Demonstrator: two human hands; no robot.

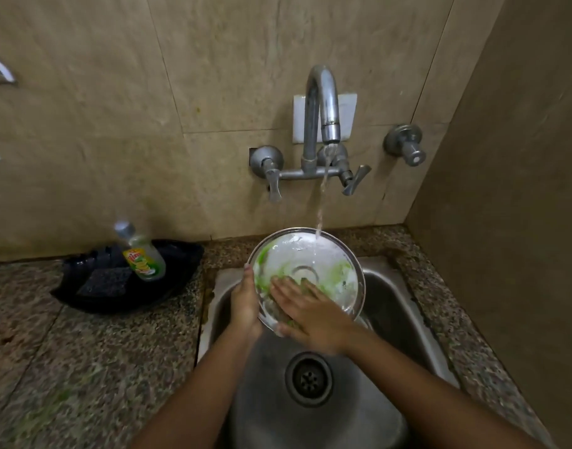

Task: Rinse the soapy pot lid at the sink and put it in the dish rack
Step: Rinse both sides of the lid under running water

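A round steel pot lid (pixel 323 264), smeared with green soap and foam, is tilted over the steel sink (pixel 391 306). Water from the tap (pixel 323 102) falls onto its upper rim. My left hand (pixel 245 303) grips the lid's left edge from behind. My right hand (pixel 310 312) lies flat on the lid's inner face, fingers spread and pointing left. No dish rack is in view.
A black tray (pixel 177 264) on the granite counter at the left holds a dish-soap bottle (pixel 142 254) and a dark scrubber (pixel 104 281). The sink drain (pixel 309 379) lies below my hands. A second valve (pixel 406 144) sticks out of the tiled wall at the right.
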